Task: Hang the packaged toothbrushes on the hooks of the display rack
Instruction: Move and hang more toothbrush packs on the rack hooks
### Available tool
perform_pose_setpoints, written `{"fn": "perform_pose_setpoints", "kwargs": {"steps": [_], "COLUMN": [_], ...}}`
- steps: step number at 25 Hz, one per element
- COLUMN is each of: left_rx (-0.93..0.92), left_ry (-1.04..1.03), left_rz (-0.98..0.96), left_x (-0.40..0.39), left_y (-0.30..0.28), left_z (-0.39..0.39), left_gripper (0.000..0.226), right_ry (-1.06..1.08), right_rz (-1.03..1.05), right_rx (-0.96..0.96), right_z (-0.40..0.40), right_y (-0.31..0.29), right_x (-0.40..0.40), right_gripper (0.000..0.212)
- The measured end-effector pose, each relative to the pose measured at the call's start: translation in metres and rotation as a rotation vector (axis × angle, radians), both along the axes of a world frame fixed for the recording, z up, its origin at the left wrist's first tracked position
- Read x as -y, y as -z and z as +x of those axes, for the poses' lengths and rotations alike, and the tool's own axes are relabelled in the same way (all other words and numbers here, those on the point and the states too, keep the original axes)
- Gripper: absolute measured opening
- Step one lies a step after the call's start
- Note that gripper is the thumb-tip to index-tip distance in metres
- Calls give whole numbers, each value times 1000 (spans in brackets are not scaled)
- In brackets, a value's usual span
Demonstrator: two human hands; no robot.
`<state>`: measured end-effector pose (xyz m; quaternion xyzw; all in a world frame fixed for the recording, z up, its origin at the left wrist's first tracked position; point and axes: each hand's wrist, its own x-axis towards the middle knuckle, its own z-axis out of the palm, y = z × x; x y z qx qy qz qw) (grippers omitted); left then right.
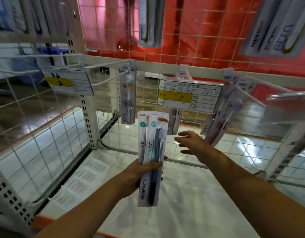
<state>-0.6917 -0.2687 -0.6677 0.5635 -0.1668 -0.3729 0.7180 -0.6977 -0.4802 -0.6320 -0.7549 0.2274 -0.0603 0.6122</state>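
Toothbrush packs (151, 152), two flat white-carded blister sleeves with blue-grey brushes inside, fanned upright in the left hand (139, 174), fingers wrapped round their lower half, hang-holes uppermost. Held low and in front of the white wire display rack (114, 59), below the bar of white wire hooks (107, 77). Right hand (191, 143) spread and holding nothing, reaching forward just beside the packs, near the yellow-and-white price tag (187, 95). Already hanging: one slim white toothbrush pack (128, 93) on a hook at left, purple-bristled packs (229, 107) at right. Step in hand, by the look of it: picking one pack off the pair. Next move likely calls for pinching the top of the front pack, lining its slot with a free hook tip, sliding it back.
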Motion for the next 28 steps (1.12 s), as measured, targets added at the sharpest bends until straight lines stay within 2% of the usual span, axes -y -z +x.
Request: {"fn": "perform_pose_setpoints", "kwargs": {"steps": [4,8,11,13,14,17,19,22,28], "left_rx": [-47,-51,-31,-26,-24,-21,-24,-35,-29], "left_ry": [-5,-1,27,39,48,73,69,54,60], "left_rz": [-3,30,70,75,64,4,-2,10,19], "left_x": [-2,8,22,30,33,40,42,42,40], "left_y": [4,4,7,9,10,6,4,4,9], "left_z": [5,7,4,1,-1,-5,-8,-13,-10], "left_gripper": [25,25,47,67,66,37,30,25,41], "right_ry": [-22,-21,72,194,237,177,136,145,185], "right_rz": [-23,27,10,15,47,148,151,168,243], "right_rx": [-65,-207,-285,-192,-101,135,190,237,371], "right_z": [-5,-45,-72,-75,-73,-62,-55,-44,-40], "right_y": [9,26,27,18,10,-17,-28,-29,-27], "right_x": [-3,19,53,74,82,89,83,73,66], "right_gripper": [38,40,48,56,59,49,41,42,33]}}
